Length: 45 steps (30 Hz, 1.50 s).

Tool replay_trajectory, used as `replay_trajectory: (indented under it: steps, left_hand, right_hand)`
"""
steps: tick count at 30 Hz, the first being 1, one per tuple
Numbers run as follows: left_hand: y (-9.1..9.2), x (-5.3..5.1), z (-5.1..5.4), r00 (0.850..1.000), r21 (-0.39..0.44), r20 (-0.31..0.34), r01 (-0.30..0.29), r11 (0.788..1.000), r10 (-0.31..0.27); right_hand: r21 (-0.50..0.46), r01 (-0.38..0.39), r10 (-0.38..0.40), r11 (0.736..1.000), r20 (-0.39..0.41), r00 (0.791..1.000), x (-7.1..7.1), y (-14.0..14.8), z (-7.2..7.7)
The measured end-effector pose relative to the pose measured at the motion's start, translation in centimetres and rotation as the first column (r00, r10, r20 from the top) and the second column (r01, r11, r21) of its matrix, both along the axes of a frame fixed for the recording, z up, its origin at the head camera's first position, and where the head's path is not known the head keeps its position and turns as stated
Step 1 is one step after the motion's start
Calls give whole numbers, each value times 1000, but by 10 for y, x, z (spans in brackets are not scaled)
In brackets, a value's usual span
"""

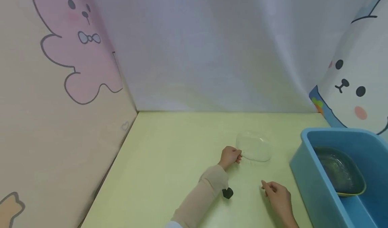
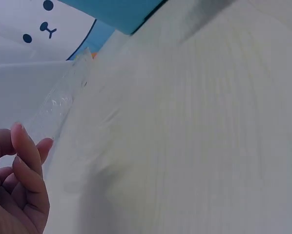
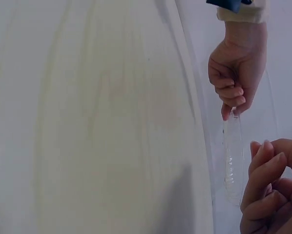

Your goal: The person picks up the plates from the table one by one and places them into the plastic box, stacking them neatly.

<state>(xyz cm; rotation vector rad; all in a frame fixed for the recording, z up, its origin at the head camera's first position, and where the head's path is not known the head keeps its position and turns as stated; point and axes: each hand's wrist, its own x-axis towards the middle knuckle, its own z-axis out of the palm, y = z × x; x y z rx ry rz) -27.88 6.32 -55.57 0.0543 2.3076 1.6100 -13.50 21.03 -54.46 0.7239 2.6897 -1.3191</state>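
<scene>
My left hand (image 1: 229, 156) pinches the near-left edge of a thin, see-through, rounded rectangular lid (image 1: 255, 148) above the pale yellow tabletop. In the right wrist view, the lid (image 3: 232, 161) appears almost edge-on below the left hand (image 3: 239, 68). The left wrist view shows the left hand (image 2: 20, 183) with bent fingers in front of the lid (image 2: 58, 105). To the right and nearer, my right hand (image 1: 278, 197) has loosely curled fingers and holds nothing. The right wrist view shows this hand (image 3: 273, 187) apart from the lid.
A blue bin (image 1: 315, 187) stands at the right, with a dark, glossy dish (image 1: 339, 170) with a yellowish rim inside. A white curtain (image 1: 206, 53) closes the back, and a printed cloth wall (image 1: 60, 137) runs along the left. The yellow tabletop (image 1: 151, 174) spreads between them.
</scene>
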Motion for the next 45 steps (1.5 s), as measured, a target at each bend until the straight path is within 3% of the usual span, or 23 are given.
replay_trajectory:
  steps: [5,10,18,24,29,40,42,45]
  left_hand:
    - [-28,8,4,1000,12,-24,7,1000,-7]
    - [-60,25,3,999,15,-48,-20,1000,21]
    - [-107,58,-12,993,27,-62,-96,995,97]
    - [-127,68,-15,989,38,-71,-124,992,126]
    - [-130,67,-2,987,69,-58,-145,987,149]
    - [-131,63,47,977,169,-111,-162,972,182]
    - [-131,64,52,976,189,-110,-166,968,188]
    - [-132,65,56,976,215,-97,-170,962,194]
  right_hand:
    - [-3,16,-16,1000,-38,999,-9,0,5]
    - [-17,4,-5,1000,-63,998,-12,-1,10]
    - [-30,2,-3,1000,-33,999,-12,-5,7]
    - [-32,3,-4,999,-29,1000,-11,-7,1]
    - [-21,5,-6,1000,-47,999,-15,-8,2]
    - [-48,-26,21,999,-89,996,-19,-17,17]
    - [-24,-30,26,999,-132,991,-27,-13,-2]
    - [-41,-45,35,998,-201,979,-34,-16,-4]
